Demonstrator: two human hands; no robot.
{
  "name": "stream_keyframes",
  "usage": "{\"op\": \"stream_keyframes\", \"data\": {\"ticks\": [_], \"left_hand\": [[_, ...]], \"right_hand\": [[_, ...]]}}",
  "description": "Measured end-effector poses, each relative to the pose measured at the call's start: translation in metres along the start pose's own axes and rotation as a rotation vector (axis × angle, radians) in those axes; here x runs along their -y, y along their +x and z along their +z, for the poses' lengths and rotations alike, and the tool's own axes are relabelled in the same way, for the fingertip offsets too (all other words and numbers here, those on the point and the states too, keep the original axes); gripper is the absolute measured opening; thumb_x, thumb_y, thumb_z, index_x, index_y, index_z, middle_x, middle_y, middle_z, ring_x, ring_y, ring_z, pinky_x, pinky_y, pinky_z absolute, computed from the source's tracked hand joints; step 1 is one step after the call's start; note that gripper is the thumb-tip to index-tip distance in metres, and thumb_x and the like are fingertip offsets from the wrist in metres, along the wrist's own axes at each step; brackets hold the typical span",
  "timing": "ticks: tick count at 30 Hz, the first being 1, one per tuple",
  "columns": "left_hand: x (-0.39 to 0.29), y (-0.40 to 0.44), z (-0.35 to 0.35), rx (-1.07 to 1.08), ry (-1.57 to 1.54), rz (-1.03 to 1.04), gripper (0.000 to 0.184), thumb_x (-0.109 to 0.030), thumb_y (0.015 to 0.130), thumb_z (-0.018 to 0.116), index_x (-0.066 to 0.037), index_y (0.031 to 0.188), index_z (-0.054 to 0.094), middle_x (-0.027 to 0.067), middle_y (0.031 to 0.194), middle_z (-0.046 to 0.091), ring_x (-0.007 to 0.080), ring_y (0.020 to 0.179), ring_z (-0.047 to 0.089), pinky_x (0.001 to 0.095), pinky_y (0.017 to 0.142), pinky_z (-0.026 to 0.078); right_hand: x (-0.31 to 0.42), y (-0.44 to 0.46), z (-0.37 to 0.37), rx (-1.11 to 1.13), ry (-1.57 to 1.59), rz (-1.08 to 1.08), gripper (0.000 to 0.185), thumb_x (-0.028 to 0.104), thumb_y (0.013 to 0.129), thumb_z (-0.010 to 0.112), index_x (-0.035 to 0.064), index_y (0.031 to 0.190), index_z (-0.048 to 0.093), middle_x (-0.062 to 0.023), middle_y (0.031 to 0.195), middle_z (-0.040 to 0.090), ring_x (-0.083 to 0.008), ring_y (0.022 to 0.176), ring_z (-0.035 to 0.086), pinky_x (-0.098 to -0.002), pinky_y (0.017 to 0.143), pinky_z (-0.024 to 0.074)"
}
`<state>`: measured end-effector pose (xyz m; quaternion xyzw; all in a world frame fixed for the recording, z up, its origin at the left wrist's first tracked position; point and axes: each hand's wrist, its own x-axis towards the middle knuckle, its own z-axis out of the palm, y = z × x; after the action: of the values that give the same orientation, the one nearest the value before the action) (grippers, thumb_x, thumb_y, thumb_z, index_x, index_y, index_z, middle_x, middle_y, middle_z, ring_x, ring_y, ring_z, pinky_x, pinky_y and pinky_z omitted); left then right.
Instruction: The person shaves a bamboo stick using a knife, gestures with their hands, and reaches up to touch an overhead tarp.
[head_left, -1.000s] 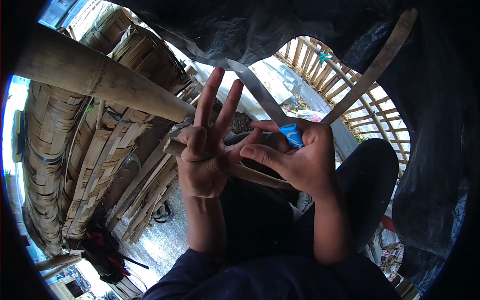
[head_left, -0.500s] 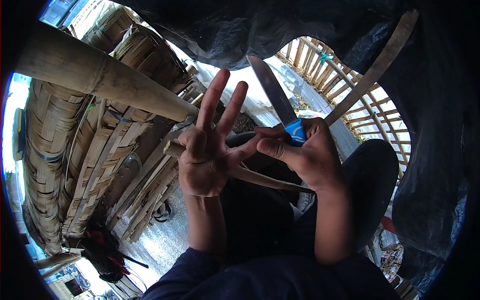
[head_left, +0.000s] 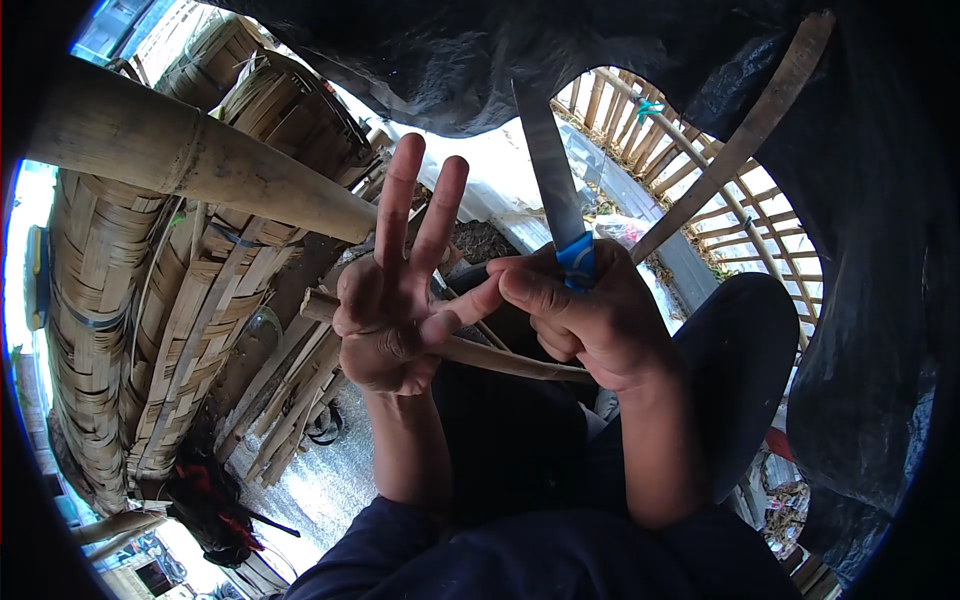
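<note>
My left hand (head_left: 395,320) is raised, palm towards me, with two fingers stretched up and another pointing right. A bamboo stick (head_left: 490,358) crosses behind its folded thumb, seemingly held there, and slants down to my right wrist. In my right hand (head_left: 600,315) is a knife (head_left: 552,170) with a blue handle, its blade pointing up. The right thumb and a finger touch the left hand's outstretched finger. A long curved strip (head_left: 745,150) runs from the top right down behind the right hand; whether that hand holds it, I cannot tell.
A thick bamboo pole (head_left: 250,165) juts in from the left, above woven bamboo rolls (head_left: 110,310). Split bamboo pieces (head_left: 290,410) lie on the floor. Black plastic sheeting (head_left: 870,300) hangs at the right and overhead, near a slatted bamboo fence (head_left: 745,215).
Both hands have shifted a little to the left, with the knife and the bamboo stick. The knife blade stands more upright. The left hand's two raised fingers stay stretched.
</note>
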<state>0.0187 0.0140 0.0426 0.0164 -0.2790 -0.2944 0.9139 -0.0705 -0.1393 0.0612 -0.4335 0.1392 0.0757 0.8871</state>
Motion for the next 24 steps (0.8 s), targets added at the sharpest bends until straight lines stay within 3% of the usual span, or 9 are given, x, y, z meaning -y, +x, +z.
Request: {"op": "stream_keyframes", "data": {"ticks": [5, 7, 10, 21, 23, 24], "left_hand": [[-0.002, -0.001, -0.003, -0.016, 0.067, -0.02, 0.047, 0.033, 0.071, 0.04, -0.006, 0.078, 0.065, 0.0106, 0.155, -0.019, 0.037, 0.14, -0.019, 0.0668, 0.1, 0.039], [-0.005, 0.0, -0.008, 0.08, 0.096, -0.055, 0.051, 0.033, 0.072, 0.042, -0.006, 0.092, 0.069, 0.0107, 0.155, -0.019, 0.0371, 0.14, -0.019, 0.066, 0.1, 0.039], [-0.006, 0.001, -0.007, 0.067, 0.113, -0.067, 0.054, 0.032, 0.073, 0.043, -0.006, 0.1, 0.069, 0.0109, 0.155, -0.02, 0.0372, 0.139, -0.019, 0.065, 0.101, 0.039], [-0.008, 0.001, -0.013, 0.067, 0.267, -0.065, 0.054, 0.028, 0.077, 0.049, -0.013, 0.106, 0.069, 0.0139, 0.155, -0.017, 0.0394, 0.141, -0.011, 0.0605, 0.096, 0.046], [-0.009, 0.001, -0.014, 0.099, 0.329, -0.062, 0.057, 0.027, 0.077, 0.05, -0.016, 0.108, 0.069, 0.015, 0.155, -0.015, 0.0402, 0.141, -0.009, 0.0599, 0.095, 0.047], [-0.008, 0.001, -0.012, 0.067, 0.363, -0.065, 0.059, 0.027, 0.077, 0.05, -0.018, 0.11, 0.069, 0.0158, 0.155, -0.013, 0.0409, 0.141, -0.007, 0.0591, 0.095, 0.048]], "right_hand": [[-0.002, 0.0, 0.002, 0.008, -0.026, -0.011, 0.02, 0.024, 0.084, 0.074, 0.0052, 0.091, 0.073, 0.0017, 0.063, 0.062, 0.001, 0.041, 0.037, -0.0186, 0.039, 0.0211], [-0.002, 0.001, 0.002, 0.007, -0.029, -0.016, 0.02, 0.024, 0.084, 0.074, 0.0053, 0.091, 0.073, 0.0018, 0.063, 0.062, 0.001, 0.041, 0.038, -0.0185, 0.039, 0.0216], [-0.001, 0.001, 0.001, 0.01, -0.021, -0.019, 0.02, 0.025, 0.084, 0.074, 0.0055, 0.091, 0.073, 0.002, 0.063, 0.062, 0.0009, 0.042, 0.039, -0.0183, 0.039, 0.0222], [0.003, -0.001, 0.007, -0.032, -0.132, -0.09, 0.021, 0.025, 0.084, 0.074, 0.0051, 0.09, 0.074, 0.0038, 0.064, 0.061, 0.0002, 0.051, 0.046, -0.0185, 0.047, 0.0306], [0.0, 0.0, 0.007, -0.088, -0.267, -0.189, 0.018, 0.013, 0.084, 0.073, 0.001, 0.096, 0.072, 0.0021, 0.059, 0.061, 0.0004, 0.045, 0.041, -0.0182, 0.042, 0.0266], [-0.002, 0.002, 0.005, -0.088, -0.267, -0.189, 0.018, 0.013, 0.084, 0.073, 0.001, 0.096, 0.072, 0.0021, 0.059, 0.061, 0.0004, 0.045, 0.041, -0.0182, 0.042, 0.0266]]}}
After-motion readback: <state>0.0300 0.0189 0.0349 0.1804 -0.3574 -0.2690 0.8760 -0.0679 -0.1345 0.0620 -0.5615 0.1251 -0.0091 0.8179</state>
